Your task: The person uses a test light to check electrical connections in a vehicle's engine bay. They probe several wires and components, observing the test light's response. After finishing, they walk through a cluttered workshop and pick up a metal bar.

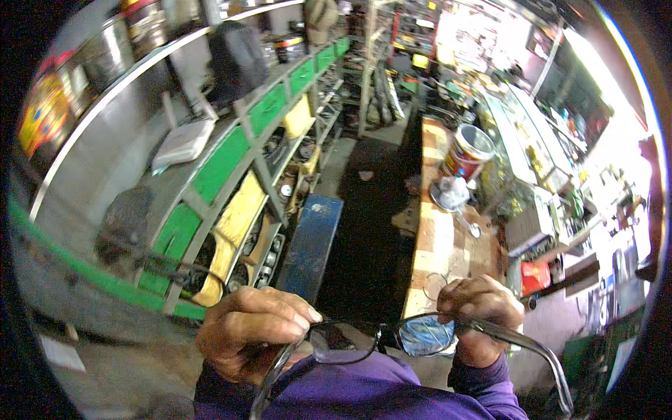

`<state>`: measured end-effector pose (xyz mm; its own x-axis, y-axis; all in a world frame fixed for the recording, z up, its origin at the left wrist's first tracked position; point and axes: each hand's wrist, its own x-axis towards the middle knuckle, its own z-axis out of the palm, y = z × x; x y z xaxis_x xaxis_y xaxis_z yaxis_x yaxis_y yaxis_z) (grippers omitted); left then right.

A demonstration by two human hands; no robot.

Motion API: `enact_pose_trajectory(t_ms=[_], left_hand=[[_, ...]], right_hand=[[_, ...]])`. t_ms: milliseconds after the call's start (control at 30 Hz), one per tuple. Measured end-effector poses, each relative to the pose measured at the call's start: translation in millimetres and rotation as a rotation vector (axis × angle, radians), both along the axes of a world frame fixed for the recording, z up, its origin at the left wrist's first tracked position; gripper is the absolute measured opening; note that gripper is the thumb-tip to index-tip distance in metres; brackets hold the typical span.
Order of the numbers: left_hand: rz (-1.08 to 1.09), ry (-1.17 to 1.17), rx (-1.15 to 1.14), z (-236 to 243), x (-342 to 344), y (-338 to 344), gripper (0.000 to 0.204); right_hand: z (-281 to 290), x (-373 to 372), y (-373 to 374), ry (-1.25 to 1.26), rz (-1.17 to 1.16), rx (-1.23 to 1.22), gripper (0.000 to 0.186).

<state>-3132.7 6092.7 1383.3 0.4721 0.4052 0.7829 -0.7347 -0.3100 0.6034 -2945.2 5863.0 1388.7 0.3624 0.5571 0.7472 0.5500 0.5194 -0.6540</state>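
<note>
Glasses [380, 336]: dark glossy rims, clear see-through lenses, both temples unfolded toward the wearer. Left hand [253, 332] pinches one hinge end, right hand [483, 313] the other. Held low, before the purple shirt [343, 395].

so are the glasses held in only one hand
No, the left hand and the right hand each hold one side of the glasses.
</note>
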Motion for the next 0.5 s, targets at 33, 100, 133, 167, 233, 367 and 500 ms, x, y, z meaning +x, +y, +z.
enact_pose_trajectory(t_ms=[33, 100, 133, 167, 233, 367, 500], left_hand=[[-0.059, -0.071, -0.001, 3, 16, 6, 0.03], [-0.215, -0.185, -0.091, 20, 40, 7, 0.022], [-0.275, -0.229, -0.084, 25, 47, 13, 0.02], [-0.429, -0.245, -0.007, 21, 73, 22, 0.018], [-0.446, -0.208, 0.031, 32, 86, 24, 0.016], [-0.724, -0.229, 0.075, 40, 113, 37, 0.015], [-0.674, -0.088, 0.172, 81, 122, 19, 0.021]], right_hand=[[2, -3, 0, 0.028, -0.005, 0.07, 0.023], [6, 5, -7, 0.002, 0.022, 0.169, 0.023], [9, -10, -7, 0.065, -0.059, 0.187, 0.022], [12, -16, -15, 0.106, -0.175, 0.2, 0.022], [21, -20, -10, 0.08, -0.29, 0.22, 0.016], [29, -25, -26, 0.051, -0.376, 0.23, 0.013], [53, -20, -35, -0.071, -0.452, 0.271, 0.018]])
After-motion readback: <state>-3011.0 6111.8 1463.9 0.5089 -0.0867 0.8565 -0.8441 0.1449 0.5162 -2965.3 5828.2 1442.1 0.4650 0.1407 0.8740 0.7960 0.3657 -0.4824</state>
